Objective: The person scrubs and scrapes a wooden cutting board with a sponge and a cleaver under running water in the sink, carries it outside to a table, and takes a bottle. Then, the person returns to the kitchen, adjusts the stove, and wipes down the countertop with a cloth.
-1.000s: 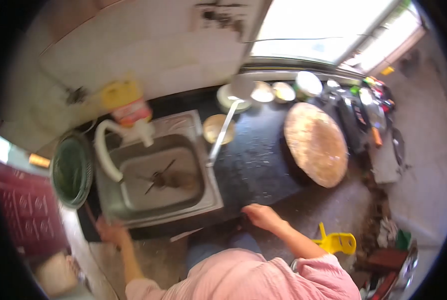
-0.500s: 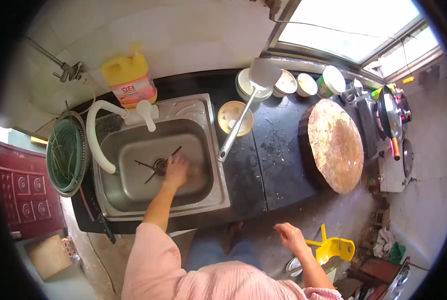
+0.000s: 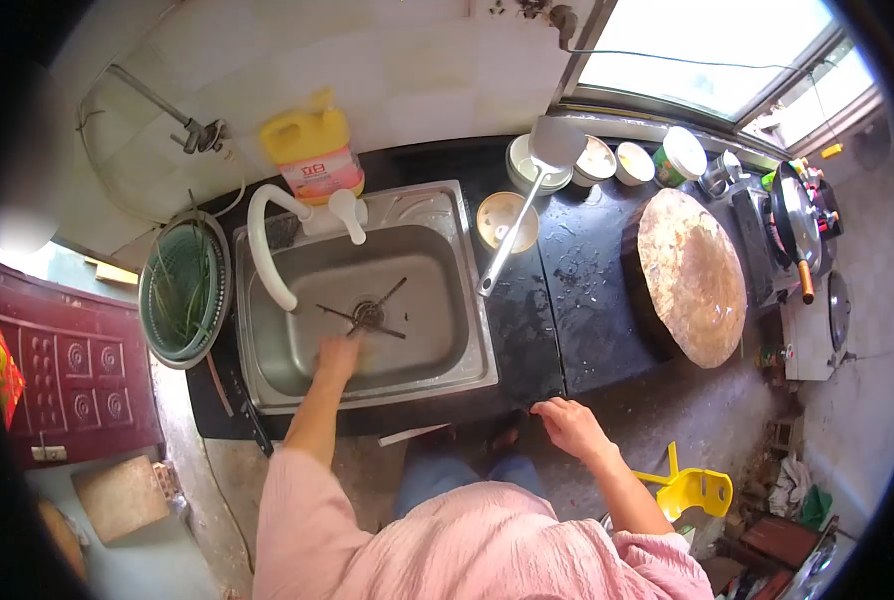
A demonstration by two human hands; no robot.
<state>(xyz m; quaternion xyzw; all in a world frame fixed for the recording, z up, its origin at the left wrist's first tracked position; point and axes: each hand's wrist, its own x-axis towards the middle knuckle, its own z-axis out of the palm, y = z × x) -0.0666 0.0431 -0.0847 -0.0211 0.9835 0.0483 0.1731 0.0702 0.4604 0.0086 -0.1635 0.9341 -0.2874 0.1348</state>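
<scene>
In the steel sink (image 3: 267, 340), my left hand (image 3: 339, 358) is over the near side of the basin. Its fingers are blurred by motion, so what they hold, if anything, cannot be made out. Just beyond them a dark cross-shaped piece (image 3: 391, 290) lies across the drain (image 3: 368, 315) at the bottom. My right hand (image 3: 573, 428) is at the counter's front edge, with its fingers curled in and nothing visible in them. The white faucet (image 3: 267, 250) arches over the basin's left side.
Left of the sink is a green basket (image 3: 157, 290) with long green stalks. A yellow jug (image 3: 312, 150) stands behind. To the right are a bowl (image 3: 517, 212), a metal spatula (image 3: 515, 235) and a round chopping block (image 3: 692, 280). A yellow plastic item (image 3: 702, 490) sits low at right.
My left hand has drawn back from the drain toward the sink's near side, uncovering more of the cross-shaped piece. My right hand has come up to the counter edge. The view has shifted.
</scene>
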